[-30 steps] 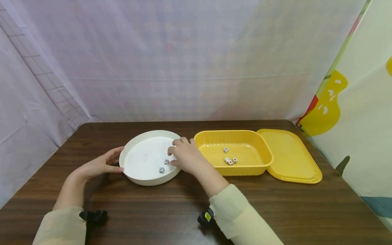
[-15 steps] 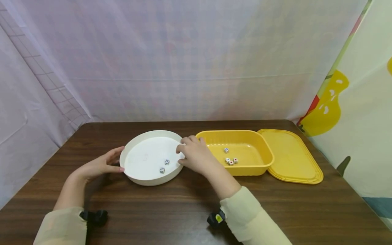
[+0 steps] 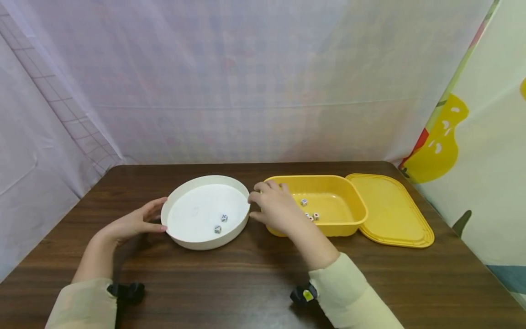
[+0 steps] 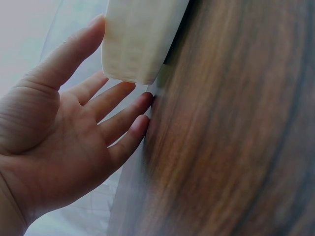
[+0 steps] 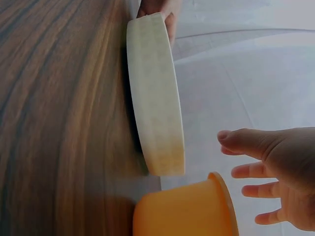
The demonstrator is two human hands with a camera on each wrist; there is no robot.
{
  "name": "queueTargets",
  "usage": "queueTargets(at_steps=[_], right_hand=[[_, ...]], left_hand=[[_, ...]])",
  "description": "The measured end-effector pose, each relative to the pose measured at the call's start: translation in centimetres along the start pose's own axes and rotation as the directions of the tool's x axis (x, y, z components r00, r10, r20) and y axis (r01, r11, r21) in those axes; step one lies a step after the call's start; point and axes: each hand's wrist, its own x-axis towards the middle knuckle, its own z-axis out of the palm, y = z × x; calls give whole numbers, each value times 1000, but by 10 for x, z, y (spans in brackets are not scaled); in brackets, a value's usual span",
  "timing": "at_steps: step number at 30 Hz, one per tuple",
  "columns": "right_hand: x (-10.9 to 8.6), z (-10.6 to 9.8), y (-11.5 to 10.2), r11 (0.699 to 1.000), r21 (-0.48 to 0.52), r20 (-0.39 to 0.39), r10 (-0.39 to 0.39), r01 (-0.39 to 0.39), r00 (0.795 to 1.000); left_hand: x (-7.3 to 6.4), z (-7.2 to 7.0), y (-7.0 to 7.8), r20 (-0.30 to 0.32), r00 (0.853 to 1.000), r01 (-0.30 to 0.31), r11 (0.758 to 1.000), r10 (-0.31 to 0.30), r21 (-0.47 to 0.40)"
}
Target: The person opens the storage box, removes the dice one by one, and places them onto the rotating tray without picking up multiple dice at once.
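Observation:
A round white tray (image 3: 193, 201) lies on the table, holding one die (image 3: 218, 229) and another die (image 3: 224, 218) near its front right. Straight, spread fingers of my left hand (image 3: 132, 222) touch the tray's left side, thumb at the rim; the left wrist view shows the palm facing it. My right hand (image 3: 277, 209) hovers above the gap between the tray and a yellow box (image 3: 334, 230). In the right wrist view its fingers (image 5: 261, 190) are loosely extended with nothing held. Inside the box sit several dice, including a blue-marked die (image 3: 303, 202) and a red-marked die (image 3: 316, 216); my right hand partly hides others.
To the right of the box, a flat yellow lid (image 3: 396, 214) lies on the dark wooden table (image 3: 213, 288), its left edge close against the box. White curtain cloth (image 3: 255, 91) hangs behind the table, and a patterned cloth (image 3: 485, 183) hangs at the right.
My right hand has moved right, from over the tray's right side toward the yellow box's left end. The left hand stays at the tray. The dice have not visibly moved.

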Motion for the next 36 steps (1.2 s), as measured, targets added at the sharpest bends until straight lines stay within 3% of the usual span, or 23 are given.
queueTargets(at_steps=[12, 18, 36], right_hand=[[-12, -8, 16, 999, 19, -5, 47, -47, 999], [-13, -11, 26, 995, 29, 30, 91, -92, 995], [-20, -3, 64, 981, 99, 17, 165, -166, 986]], left_hand=[[-1, 0, 1, 0, 1000, -2, 1000, 2, 2], [-1, -1, -1, -2, 1000, -3, 1000, 3, -1], [0, 1, 1, -10, 1000, 4, 1000, -4, -1]])
